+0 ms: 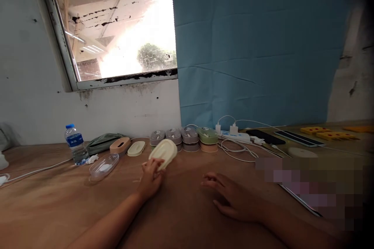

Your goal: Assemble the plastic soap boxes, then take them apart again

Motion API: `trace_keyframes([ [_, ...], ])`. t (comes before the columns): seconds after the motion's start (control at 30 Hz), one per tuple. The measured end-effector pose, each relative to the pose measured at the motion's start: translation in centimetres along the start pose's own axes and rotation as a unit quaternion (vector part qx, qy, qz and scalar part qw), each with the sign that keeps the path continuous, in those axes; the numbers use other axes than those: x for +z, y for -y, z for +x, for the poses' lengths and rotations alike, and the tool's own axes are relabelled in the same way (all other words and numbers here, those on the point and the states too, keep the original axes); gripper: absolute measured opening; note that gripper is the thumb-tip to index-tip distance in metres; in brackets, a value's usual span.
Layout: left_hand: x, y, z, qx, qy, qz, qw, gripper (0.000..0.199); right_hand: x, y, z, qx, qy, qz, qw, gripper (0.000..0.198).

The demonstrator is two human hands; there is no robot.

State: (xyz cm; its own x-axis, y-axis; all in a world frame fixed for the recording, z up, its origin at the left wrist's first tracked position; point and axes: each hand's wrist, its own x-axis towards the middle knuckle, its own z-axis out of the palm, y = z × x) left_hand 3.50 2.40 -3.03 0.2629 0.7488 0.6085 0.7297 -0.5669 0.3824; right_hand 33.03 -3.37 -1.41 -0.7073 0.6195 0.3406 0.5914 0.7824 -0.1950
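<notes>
My left hand grips the lower edge of a cream oval plastic lid, tilted up above the brown tabletop. To the right, my right hand hovers over or rests on the table with its fingers apart and nothing in them. Beyond the lid, grey oval boxes and a green-topped box stand in a row, stacked on other boxes. Left of the lid lie a second cream oval piece, a peach oval box with a dark slot, and a clear plastic tray.
A water bottle stands at the left by a dark green pouch. Toward the right are a power strip with chargers, looping white cables, a dark phone and yellow pieces. A wall closes off the back.
</notes>
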Motion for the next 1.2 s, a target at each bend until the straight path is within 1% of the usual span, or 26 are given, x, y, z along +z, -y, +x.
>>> trace_keyframes([
  [0.07,-0.4,-1.7,-0.3,0.054,0.09,-0.036,0.994,0.021,0.1,-0.1,-0.1,-0.001,-0.007,-0.018,1.0,0.05],
  [0.13,-0.7,-2.9,-0.5,0.095,0.165,-0.053,0.98,0.023,0.2,-0.2,-0.1,-0.006,-0.004,-0.034,0.999,0.052],
  [0.2,-0.8,-3.8,-0.7,0.135,0.219,-0.059,0.964,0.028,0.2,-0.1,-0.1,-0.015,0.008,-0.046,0.999,0.05],
  [0.27,-0.7,-4.2,-1.0,0.177,0.253,-0.066,0.949,0.031,0.1,0.0,0.0,-0.025,0.025,-0.051,0.998,0.045],
  [0.37,-0.4,-4.3,-1.3,0.229,0.272,-0.082,0.931,0.03,-0.1,0.1,0.1,-0.039,0.05,-0.046,0.997,0.036],
  [0.43,-0.2,-4.1,-1.3,0.25,0.281,-0.097,0.921,0.027,-0.2,0.3,0.2,-0.045,0.059,-0.042,0.996,0.033],
  [0.53,-0.1,-3.8,-1.2,0.264,0.294,-0.122,0.91,0.025,-0.2,0.4,0.1,-0.054,0.056,-0.042,0.996,0.033],
  [0.67,-0.5,-3.8,-1.1,0.277,0.291,-0.155,0.902,0.033,-0.2,0.4,0.0,-0.07,0.057,-0.043,0.995,0.036],
  [0.73,-0.7,-3.9,-1.2,0.277,0.286,-0.164,0.903,0.035,-0.2,0.4,0.0,-0.074,0.06,-0.044,0.994,0.037],
  [0.8,-0.8,-3.7,-1.2,0.262,0.253,-0.154,0.918,0.035,-0.1,0.4,0.0,-0.075,0.063,-0.045,0.994,0.038],
  [0.83,-0.8,-3.5,-1.2,0.248,0.223,-0.141,0.932,0.033,-0.1,0.4,0.0,-0.075,0.065,-0.045,0.994,0.038],
  [0.93,-0.8,-2.1,-0.8,0.178,0.085,-0.07,0.978,0.03,0.0,0.5,0.0,-0.074,0.078,-0.047,0.993,0.038],
  [1.0,-0.9,-0.4,-0.3,0.108,-0.016,0.023,0.994,0.026,-0.1,0.6,0.0,-0.075,0.081,-0.049,0.993,0.037],
  [1.03,-1.1,0.6,0.0,0.069,-0.06,0.076,0.993,0.023,-0.1,0.6,0.1,-0.077,0.08,-0.05,0.993,0.037],
  [1.1,-1.5,3.0,0.7,-0.005,-0.123,0.172,0.977,0.019,-0.1,0.7,0.1,-0.08,0.075,-0.053,0.993,0.036],
  [1.2,-2.7,6.9,1.7,-0.073,-0.168,0.234,0.955,0.021,-0.2,0.8,0.2,-0.083,0.073,-0.051,0.993,0.036],
])
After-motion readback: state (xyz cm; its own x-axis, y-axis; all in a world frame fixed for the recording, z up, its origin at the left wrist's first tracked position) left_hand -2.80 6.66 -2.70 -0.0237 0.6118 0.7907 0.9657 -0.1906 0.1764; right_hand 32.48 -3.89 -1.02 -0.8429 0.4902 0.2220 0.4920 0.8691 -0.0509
